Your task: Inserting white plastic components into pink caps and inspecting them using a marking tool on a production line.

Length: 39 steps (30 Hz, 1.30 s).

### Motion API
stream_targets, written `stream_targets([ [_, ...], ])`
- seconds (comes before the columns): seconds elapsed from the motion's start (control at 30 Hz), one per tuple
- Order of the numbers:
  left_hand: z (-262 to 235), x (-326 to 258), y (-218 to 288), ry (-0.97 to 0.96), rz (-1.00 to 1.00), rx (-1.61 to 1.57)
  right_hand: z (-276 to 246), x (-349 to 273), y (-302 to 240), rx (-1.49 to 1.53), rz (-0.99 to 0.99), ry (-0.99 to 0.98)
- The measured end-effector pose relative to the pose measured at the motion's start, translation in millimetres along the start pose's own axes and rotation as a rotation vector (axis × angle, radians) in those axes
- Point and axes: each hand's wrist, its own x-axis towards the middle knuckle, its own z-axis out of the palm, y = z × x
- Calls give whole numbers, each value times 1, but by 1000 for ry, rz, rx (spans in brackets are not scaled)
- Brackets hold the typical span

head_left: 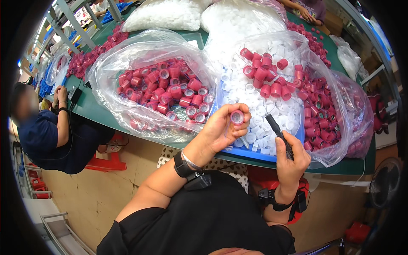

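Note:
My left hand (219, 127) is raised over the table's near edge, its fingers closed around a dark pink cylindrical part (236, 117) with a white ring inside its open end. To its right, my right hand (293, 155) grips a black pen-shaped tool (274, 125), which points up and away from me. Beneath both hands lies a blue tray (267, 157) heaped with small white plastic caps (282, 112). Several more pink cylinders (267, 76), with thin wire leads, rest on the far part of that heap.
Left of the tray, an opened clear bag (112, 91) contains many pink cylinders. Another bag (352, 114) of them spreads at the right. Full bags of white pieces (165, 15) stand behind. A co-worker (40, 123) sits at the left; another person's hands (308, 15) show at the far right.

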Motion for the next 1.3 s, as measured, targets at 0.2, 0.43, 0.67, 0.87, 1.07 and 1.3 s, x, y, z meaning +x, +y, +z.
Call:
stream_targets([
  [0.2,12,-8,41,-49,149,-320,-5,-3,8,-12,27,47],
  [0.43,39,7,53,58,350,209,-12,-3,13,-8,124,82],
  [0.67,40,90,7,101,602,1819,-18,-2,12,4,144,112],
  [0.87,49,107,-4,247,444,2199,-19,-5,19,3,129,148],
  [1.07,36,91,1,276,354,1371,-17,-4,15,71,146,104],
  [1.3,30,47,9,268,35,562,-8,-6,12,60,71,115],
])
